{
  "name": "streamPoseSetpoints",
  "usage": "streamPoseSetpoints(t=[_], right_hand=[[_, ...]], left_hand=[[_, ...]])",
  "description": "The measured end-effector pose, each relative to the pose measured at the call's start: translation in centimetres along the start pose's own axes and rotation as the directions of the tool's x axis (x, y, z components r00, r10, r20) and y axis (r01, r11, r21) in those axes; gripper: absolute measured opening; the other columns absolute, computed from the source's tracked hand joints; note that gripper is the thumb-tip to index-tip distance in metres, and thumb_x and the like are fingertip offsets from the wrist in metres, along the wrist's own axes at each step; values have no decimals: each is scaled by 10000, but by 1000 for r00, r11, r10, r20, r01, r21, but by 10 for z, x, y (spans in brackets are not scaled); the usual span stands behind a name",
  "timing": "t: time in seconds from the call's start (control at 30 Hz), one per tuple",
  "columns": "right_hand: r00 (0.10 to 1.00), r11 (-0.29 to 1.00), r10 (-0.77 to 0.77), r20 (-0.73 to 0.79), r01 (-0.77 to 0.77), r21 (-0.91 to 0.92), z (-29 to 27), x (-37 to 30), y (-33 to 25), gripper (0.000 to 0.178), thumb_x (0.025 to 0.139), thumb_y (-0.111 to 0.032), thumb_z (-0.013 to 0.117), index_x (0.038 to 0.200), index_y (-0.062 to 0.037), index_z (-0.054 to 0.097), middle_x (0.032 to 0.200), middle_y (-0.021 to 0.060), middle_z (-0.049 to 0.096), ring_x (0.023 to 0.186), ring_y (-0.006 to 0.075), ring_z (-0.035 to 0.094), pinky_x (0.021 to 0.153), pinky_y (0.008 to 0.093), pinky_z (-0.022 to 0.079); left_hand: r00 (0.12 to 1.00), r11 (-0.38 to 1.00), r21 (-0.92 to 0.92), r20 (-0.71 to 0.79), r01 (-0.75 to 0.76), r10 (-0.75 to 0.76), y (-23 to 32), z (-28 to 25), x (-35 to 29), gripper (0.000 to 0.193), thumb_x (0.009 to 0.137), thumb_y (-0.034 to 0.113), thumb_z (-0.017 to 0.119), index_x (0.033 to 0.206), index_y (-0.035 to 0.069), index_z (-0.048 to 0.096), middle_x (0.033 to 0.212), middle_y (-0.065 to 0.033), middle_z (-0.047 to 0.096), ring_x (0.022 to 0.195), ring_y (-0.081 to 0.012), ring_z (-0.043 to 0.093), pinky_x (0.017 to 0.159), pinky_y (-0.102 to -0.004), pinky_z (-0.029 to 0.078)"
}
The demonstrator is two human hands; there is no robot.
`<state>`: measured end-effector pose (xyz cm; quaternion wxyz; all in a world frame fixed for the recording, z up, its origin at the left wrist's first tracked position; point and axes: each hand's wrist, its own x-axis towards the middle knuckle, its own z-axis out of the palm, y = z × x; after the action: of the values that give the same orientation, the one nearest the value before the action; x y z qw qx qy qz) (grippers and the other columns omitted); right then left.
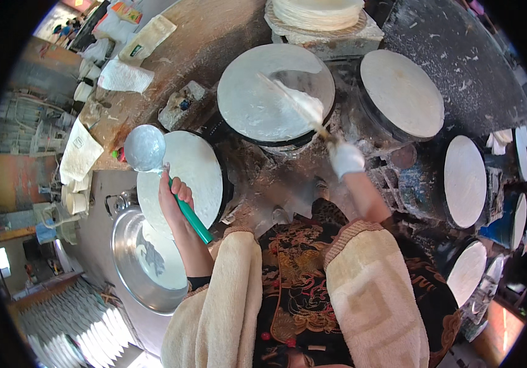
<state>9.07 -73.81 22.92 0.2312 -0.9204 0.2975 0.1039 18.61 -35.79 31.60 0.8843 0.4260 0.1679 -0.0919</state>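
Head view: left hand [177, 197] grips ladle [145, 148]; right hand [346, 159] grips spreader [305, 111]; batter [252, 95] covers most of griddle [288, 145], dark patch [305, 80] remaining uncoated

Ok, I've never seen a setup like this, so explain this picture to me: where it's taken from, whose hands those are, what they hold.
There is no machine arm here. A camera worn on a person's head looks down, and its wide lens bends straight edges near the rim. The two hands belong to that wearer. The left hand holds a metal ladle by its green handle. The right hand, in a white glove, grips a thin wooden tool that reaches over the middle round plate. That plate carries a whitish layer with a grey patch. More round plates stand to either side. A steel pan with white contents sits at lower left, and pale round sheets are stacked at the top.
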Motion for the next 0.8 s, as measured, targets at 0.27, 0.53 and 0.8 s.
streamPoseSetpoints(t=[0.27, 0.53, 0.8], right_hand=[[957, 970, -244, 157, 240, 41, -26, 12, -24, 401, 904, -377, 414, 1144, -80, 537, 930, 213, 632, 859, 353, 620, 776, 436, 494], [966, 972, -234, -111, 230, -41, -39, 80, 29, 326, 890, -349, 450, 1009, -67, 562, 866, 194, 637, 832, 368, 612, 732, 470, 483], [977, 982, -180, 118, 185, -30, -31, 33, 39, 387, 897, -394, 429, 1120, -102, 550, 904, 203, 630, 844, 356, 620, 753, 451, 494]], left_hand=[[989, 994, 0, 98, 110, -110, -23, 34, 8, 255, 969, 254, 416, 1164, 102, 477, 511, 50, 328, 372, -65, 331, 319, -204, 280], [980, 989, 51, 140, 138, -144, -35, 60, 11, 263, 972, 243, 403, 1168, 79, 464, 511, 44, 332, 370, -67, 335, 320, -210, 289], [980, 989, 100, 156, 110, -125, -43, 64, 8, 259, 962, 240, 434, 1151, 68, 472, 528, 35, 346, 403, -79, 357, 361, -215, 313]])
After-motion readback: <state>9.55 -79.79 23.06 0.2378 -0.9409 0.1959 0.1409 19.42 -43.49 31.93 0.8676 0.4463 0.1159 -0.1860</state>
